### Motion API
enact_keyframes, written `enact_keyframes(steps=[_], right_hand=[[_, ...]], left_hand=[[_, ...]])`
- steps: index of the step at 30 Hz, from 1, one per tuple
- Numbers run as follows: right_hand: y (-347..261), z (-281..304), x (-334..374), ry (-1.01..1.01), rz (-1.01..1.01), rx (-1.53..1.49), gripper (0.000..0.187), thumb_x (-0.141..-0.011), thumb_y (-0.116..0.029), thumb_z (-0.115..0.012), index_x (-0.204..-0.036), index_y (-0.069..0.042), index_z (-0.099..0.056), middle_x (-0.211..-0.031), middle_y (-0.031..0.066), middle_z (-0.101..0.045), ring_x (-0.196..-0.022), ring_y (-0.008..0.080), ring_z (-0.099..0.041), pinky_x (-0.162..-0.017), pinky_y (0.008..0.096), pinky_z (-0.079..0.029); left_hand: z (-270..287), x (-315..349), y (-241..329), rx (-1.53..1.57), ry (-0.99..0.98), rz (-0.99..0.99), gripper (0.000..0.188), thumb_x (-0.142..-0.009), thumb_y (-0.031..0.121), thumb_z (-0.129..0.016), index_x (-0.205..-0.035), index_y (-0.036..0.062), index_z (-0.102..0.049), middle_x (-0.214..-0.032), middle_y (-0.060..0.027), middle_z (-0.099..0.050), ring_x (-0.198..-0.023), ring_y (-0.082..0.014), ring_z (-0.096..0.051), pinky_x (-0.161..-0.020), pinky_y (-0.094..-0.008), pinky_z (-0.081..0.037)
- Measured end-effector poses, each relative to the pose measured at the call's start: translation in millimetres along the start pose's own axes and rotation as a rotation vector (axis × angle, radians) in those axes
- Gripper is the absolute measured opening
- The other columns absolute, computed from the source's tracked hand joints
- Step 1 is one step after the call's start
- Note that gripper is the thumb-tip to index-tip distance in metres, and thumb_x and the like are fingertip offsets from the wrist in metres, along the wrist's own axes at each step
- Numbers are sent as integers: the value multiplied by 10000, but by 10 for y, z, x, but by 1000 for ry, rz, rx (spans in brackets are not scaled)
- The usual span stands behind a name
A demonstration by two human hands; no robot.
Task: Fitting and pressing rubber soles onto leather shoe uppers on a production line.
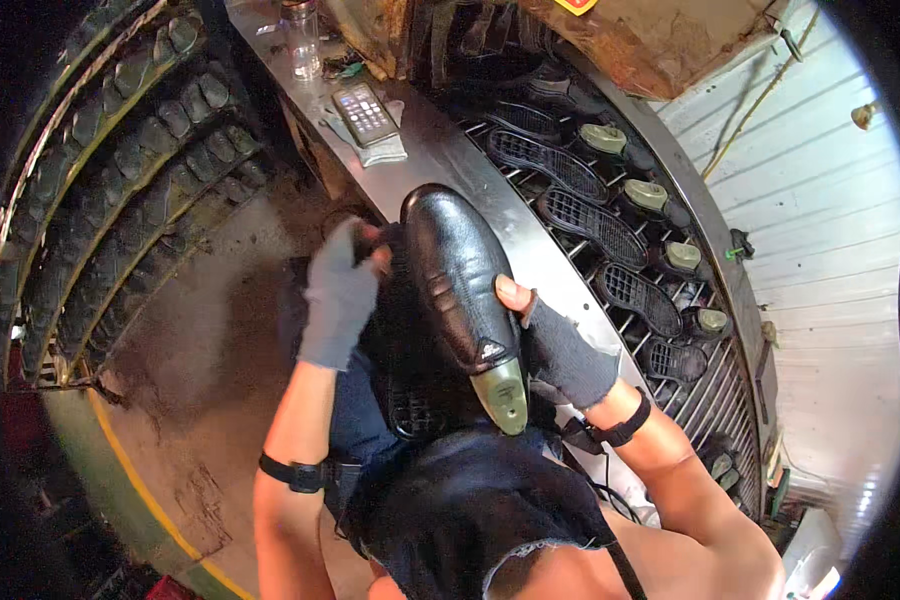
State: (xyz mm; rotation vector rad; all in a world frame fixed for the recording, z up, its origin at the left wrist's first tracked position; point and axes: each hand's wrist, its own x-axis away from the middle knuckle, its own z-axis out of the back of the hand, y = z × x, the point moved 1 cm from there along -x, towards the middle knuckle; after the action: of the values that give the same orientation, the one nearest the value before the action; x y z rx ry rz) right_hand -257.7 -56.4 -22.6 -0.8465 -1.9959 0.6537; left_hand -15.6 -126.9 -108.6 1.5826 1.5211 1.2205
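Note:
A black leather shoe (458,270) is stretched over an olive-green shoe last (502,396), whose heel end sticks out toward me. My right hand (560,345), in a dark grey fingerless glove, grips the shoe along its right side with the thumb on top. Left of the toe, my left hand (345,290) wears a lighter grey glove. Its fingers are curled beside a dark patch next to the shoe; whatever they hold is hidden. Below, a black sole with a grid pattern (410,412) shows partly over my lap.
A metal ledge (450,165) runs diagonally ahead, bearing a phone (364,114), a folded cloth (382,150) and a clear bottle (302,40). Beyond it, a slatted rack (705,400) carries black soles (592,228) and lasted shoes (645,195). Shelves of dark shoes (140,160) stand at left.

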Motion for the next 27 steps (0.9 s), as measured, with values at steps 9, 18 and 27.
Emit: enact_keyframes(steps=[9, 18, 27], right_hand=[[545, -183, -410, -195, -91, -173, 853, -1005, -707, -518, -1418, 40, -519, -1191, 228, -707, -988, 321, -755, -914, 436, -636], [615, -282, -391, -295, -83, -93, 650, -1083, -562, -505, -1432, -15, -551, -1267, 120, -708, -1076, 178, -722, -945, 319, -595], [617, -236, -404, -258, -105, -89, 634, -1077, -551, -534, -1420, -18, -561, -1253, 90, -701, -1058, 157, -703, -959, 311, -574]], left_hand=[[187, 323, 513, 148, -306, -148, 715, -1090, 592, -383, -1544, 42, -445, -1418, -189, -639, -1234, -253, -657, -1069, -384, -538], [248, 418, 479, 377, -414, -23, 780, -1099, 624, -342, -1604, 30, -378, -1438, -198, -625, -1212, -234, -661, -1057, -371, -551], [166, 465, 468, 228, -386, -22, 852, -1040, 704, -395, -1620, 80, -358, -1502, -279, -546, -1214, -357, -668, -995, -490, -597]])
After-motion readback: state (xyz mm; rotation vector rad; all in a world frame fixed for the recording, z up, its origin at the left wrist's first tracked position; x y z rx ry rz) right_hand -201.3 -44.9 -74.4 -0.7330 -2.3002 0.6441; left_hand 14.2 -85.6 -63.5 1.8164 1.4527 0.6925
